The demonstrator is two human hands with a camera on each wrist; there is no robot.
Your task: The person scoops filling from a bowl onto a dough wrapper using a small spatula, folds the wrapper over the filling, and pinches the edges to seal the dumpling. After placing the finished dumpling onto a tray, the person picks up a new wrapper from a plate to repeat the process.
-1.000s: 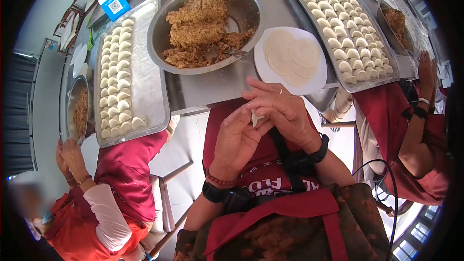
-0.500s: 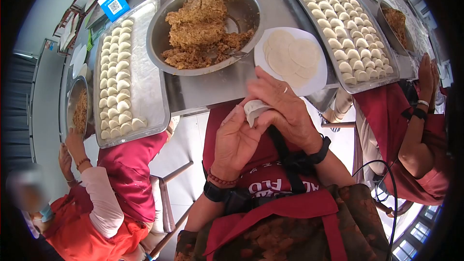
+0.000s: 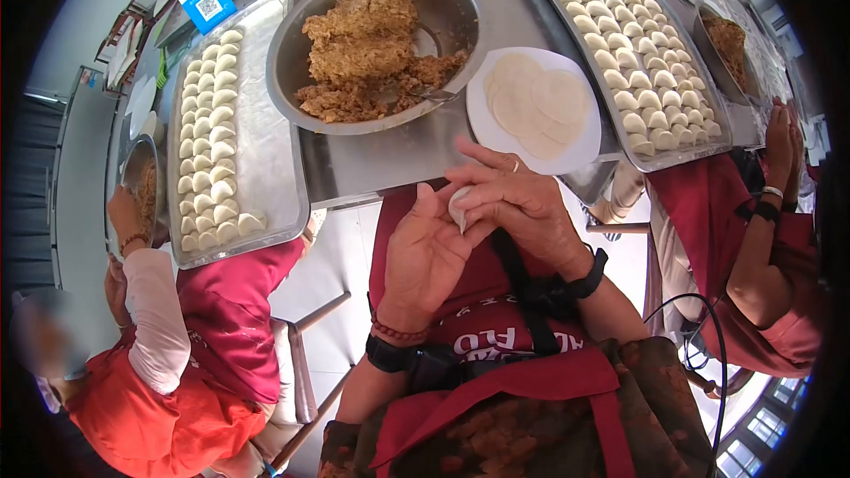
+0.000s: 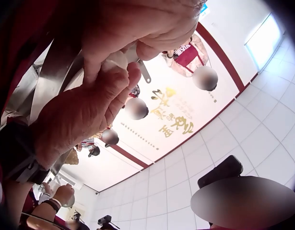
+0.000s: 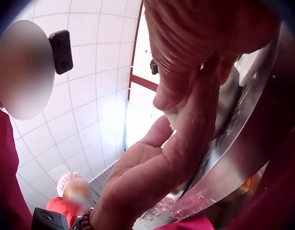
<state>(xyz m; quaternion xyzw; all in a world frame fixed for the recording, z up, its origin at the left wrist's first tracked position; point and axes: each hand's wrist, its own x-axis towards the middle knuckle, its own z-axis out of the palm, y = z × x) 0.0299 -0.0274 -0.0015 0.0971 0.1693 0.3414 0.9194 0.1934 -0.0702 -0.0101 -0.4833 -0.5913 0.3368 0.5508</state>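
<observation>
In the head view, a pale folded dumpling (image 3: 459, 209) is between my two hands, over my lap just in front of the table edge. My right hand (image 3: 522, 212) pinches it between thumb and fingers. Palm up, my left hand (image 3: 421, 257) has its thumb raised apart from the dumpling, and its fingers reach under it. The right wrist view shows a sliver of the dumpling (image 5: 173, 120) above the straight left fingers (image 5: 185, 143). From the left wrist, the dumpling (image 4: 116, 60) shows partly behind the right fingertips (image 4: 119, 76).
Ahead stand a steel bowl (image 3: 282, 80) of brown filling (image 3: 363, 53) and a white plate (image 3: 478, 115) of round wrappers (image 3: 561, 96). Trays of dumplings lie left (image 3: 266, 124) and right (image 3: 722, 146). People sit on both sides; a black cable (image 3: 724, 354) hangs at my right.
The dumpling's wrapper, seen wider half a second ago, now appears narrow and folded. My left thumb has lifted away from it. The person at left has moved a hand into their bowl.
</observation>
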